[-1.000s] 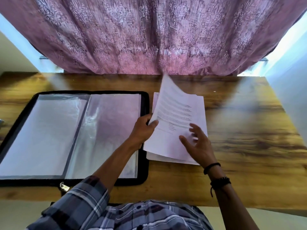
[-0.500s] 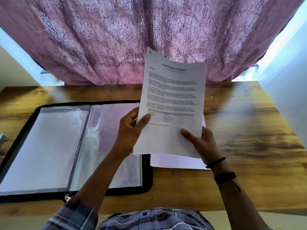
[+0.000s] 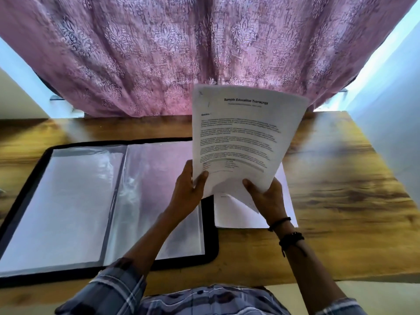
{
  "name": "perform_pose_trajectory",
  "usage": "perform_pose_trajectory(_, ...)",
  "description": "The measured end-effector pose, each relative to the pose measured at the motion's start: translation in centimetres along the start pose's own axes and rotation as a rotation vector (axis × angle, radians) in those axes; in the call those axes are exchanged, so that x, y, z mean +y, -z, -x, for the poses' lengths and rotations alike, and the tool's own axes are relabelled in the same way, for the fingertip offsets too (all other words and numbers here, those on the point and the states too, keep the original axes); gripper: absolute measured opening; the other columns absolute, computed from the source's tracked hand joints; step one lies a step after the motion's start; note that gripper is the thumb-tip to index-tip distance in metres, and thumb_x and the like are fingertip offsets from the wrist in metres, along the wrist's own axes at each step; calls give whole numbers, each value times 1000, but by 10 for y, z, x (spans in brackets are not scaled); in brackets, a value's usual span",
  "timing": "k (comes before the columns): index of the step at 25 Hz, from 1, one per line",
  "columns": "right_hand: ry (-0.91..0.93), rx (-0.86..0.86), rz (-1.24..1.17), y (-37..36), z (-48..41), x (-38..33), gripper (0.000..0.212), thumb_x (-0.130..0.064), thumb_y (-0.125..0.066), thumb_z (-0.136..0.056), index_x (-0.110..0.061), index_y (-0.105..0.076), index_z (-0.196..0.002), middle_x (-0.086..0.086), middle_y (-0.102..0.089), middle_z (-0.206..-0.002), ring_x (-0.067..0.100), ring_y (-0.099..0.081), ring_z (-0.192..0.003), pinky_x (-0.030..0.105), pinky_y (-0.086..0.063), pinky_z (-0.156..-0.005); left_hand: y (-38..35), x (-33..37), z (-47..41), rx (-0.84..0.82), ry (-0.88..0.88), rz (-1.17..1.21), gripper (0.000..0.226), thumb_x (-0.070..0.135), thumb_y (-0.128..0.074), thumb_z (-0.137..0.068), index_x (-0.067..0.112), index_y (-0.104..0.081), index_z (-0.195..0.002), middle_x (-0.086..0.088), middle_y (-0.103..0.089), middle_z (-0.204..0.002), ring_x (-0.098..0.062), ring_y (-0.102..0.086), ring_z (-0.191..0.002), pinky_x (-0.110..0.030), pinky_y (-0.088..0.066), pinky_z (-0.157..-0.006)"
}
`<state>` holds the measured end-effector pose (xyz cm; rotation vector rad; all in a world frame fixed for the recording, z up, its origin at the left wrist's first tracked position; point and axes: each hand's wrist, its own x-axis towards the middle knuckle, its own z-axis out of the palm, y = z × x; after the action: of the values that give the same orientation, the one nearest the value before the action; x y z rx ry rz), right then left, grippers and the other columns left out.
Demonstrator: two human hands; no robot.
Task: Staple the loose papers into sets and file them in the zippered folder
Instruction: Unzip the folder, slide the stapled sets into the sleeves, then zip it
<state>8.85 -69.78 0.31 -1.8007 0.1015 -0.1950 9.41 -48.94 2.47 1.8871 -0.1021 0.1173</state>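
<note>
A set of printed sheets (image 3: 241, 137), headed "Sample Education Transcript", stands upright above the table, slightly bowed. My left hand (image 3: 188, 189) grips its lower left edge, thumb on the front. My right hand (image 3: 266, 198) holds the lower right corner, where a lower sheet peels away. More white papers (image 3: 238, 217) lie flat on the table beneath my hands. The black zippered folder (image 3: 45, 155) lies open to the left, showing clear plastic sleeves (image 3: 147, 189). No stapler is visible.
The wooden table (image 3: 341, 178) stretches to the right of the papers. A pink patterned curtain (image 3: 181, 53) hangs right behind the table's far edge. The table's near edge runs just in front of my plaid shirt.
The top sheets were lifted off the flat pile and raised upright in both hands. They now sit slightly lower and tilt a little to the right.
</note>
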Motion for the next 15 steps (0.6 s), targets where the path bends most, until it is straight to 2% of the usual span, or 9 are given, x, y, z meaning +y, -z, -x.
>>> perform_pose_trajectory(2,-32,4,-25,-6,-6,-13,24,-10,-76,-82,-18,-63,-100,-7,-68,-94,1,-65,-85,18,-55,-67,12,2,-7,9,8,5,22,17,-53,-99,20,-44,-119,23,-56,-105,16,-60,-92,-13,-56,-73)
perform_pose_trajectory(3,-56,-24,-62,-8,-11,-20,23,-10,-75,-82,-19,-64,-101,-6,-70,-97,8,-67,-88,23,-57,-71,20,6,-12,24,3,22,20,15,-54,-98,19,-46,-117,22,-57,-103,16,-60,-90,-10,-53,-69)
perform_pose_trajectory(6,-146,-234,-271,-13,-24,-38,34,-12,-73,-81,-13,-66,-115,4,-72,-112,25,-69,-102,39,-58,-83,54,11,-28,25,35,90,20,12,-57,-96,18,-51,-115,19,-61,-104,14,-62,-87,-6,-49,-68)
perform_pose_trajectory(10,-199,-496,-400,-41,-38,-59,45,-8,-66,-82,-9,-59,-126,10,-66,-125,32,-65,-111,48,-56,-86,110,-13,-39,-68,188,140,28,21,-61,-94,28,-52,-120,20,-64,-108,7,-65,-89,-13,-54,-71)
perform_pose_trajectory(13,-145,-481,-343,-77,-49,-66,42,-5,-68,-82,-6,-60,-124,11,-67,-123,32,-65,-111,50,-56,-88,144,-37,-48,-89,211,174,28,24,-61,-93,32,-55,-119,15,-67,-111,-3,-68,-93,-20,-57,-73)
perform_pose_trajectory(15,-79,-365,-245,-103,-61,-75,33,-1,-71,-82,-9,-67,-114,10,-71,-116,29,-68,-106,50,-55,-90,161,-54,-60,10,197,195,16,28,-61,-94,29,-61,-111,10,-68,-103,-6,-68,-84,-20,-55,-68)
